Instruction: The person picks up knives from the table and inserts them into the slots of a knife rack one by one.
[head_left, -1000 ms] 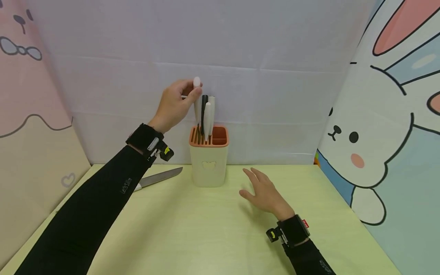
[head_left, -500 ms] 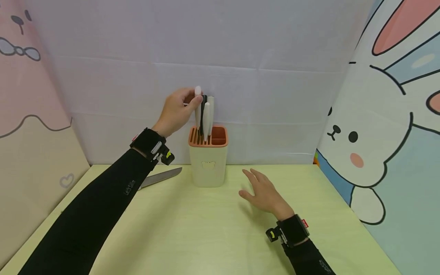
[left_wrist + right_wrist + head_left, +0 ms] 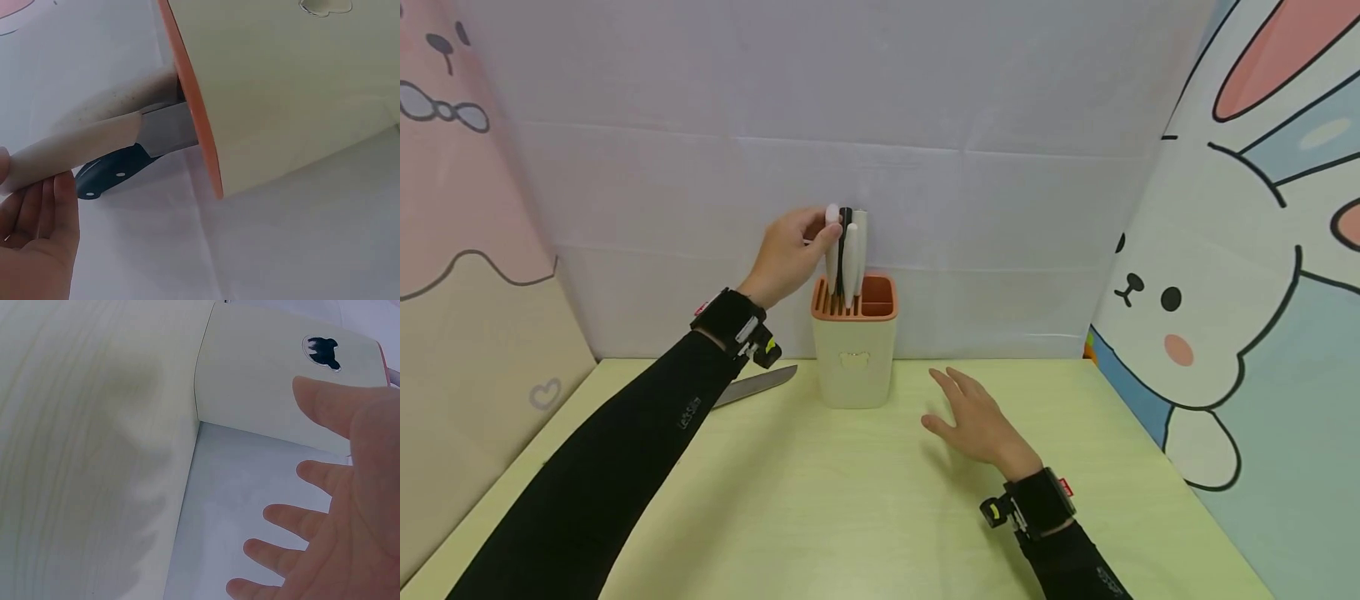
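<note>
My left hand (image 3: 792,252) pinches the white handle of a kitchen knife (image 3: 81,149) between thumb and fingers. In the left wrist view a short stretch of its blade (image 3: 167,129) shows at the orange rim; the rest is hidden inside the cream knife holder (image 3: 854,362). Beside it in the slots stand a black-handled knife (image 3: 845,218) and two more with white handles. My right hand (image 3: 976,423) hovers over the table to the right of the holder, fingers spread and holding nothing.
Another knife lies flat left of the holder, its blade (image 3: 758,385) showing and its handle hidden under my left sleeve (image 3: 625,442). The holder's orange top has an open compartment (image 3: 880,293) at the right. A pale wall covering stands close behind the table (image 3: 850,517).
My left hand has come down with the knife, whose blade has sunk deeper into the slot. My right hand stays in place.
</note>
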